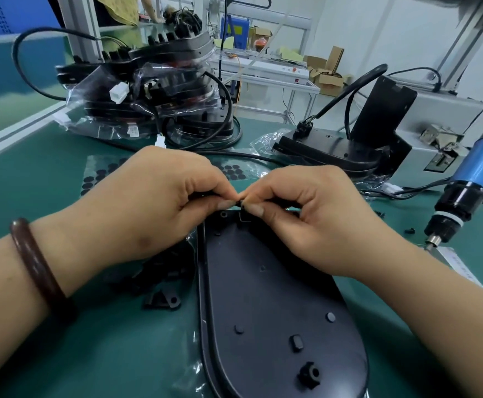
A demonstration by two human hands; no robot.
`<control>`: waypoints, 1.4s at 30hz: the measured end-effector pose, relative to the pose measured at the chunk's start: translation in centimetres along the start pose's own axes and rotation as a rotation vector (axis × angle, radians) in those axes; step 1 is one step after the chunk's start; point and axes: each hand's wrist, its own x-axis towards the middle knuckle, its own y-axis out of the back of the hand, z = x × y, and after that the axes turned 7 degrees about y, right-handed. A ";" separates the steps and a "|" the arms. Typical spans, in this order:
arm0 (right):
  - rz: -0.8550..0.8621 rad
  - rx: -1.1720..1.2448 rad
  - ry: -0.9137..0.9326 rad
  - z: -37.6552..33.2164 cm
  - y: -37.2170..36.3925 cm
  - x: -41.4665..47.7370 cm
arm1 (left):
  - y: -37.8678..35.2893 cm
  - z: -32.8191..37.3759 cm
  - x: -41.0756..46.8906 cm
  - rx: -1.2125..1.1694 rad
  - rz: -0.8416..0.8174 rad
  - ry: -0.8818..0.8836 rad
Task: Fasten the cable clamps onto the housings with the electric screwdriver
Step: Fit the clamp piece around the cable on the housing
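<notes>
Head view: I see the left hand [154,202] and right hand [315,216], fingers pinching the cable clamp [241,204] at the housing's [269,326] far end (lengthwise away from me); the electric screwdriver [475,179] is nearer the right hand, by the table's [47,179] right edge.

Assembly workshop, green workbench [62,196], stacked housings [174,81]

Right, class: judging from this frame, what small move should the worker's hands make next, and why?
Probably seat the black cable into the notch on the housing's far edge. The left hand and right hand both pinch it just above that notch, a loose cable clamp lies beside the housing, and the electric screwdriver is unheld.
</notes>
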 end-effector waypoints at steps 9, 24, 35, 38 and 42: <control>-0.006 -0.095 0.158 0.1 0.0 -0.1 | 0.0 0.3 -0.2 -0.030 0.021 0.037; -0.118 -0.071 0.088 -1.0 0.9 -0.4 | -0.4 2.2 -0.8 -0.140 0.024 0.250; -0.087 -0.020 0.004 -1.4 0.8 -0.7 | -0.7 2.1 0.5 -0.271 -0.049 0.404; -0.063 0.004 -0.012 -1.5 0.7 -0.7 | -0.6 2.1 0.8 -0.286 -0.073 0.421; -0.045 0.067 -0.052 -1.7 0.8 -0.8 | -0.6 2.2 0.8 -0.313 -0.094 0.442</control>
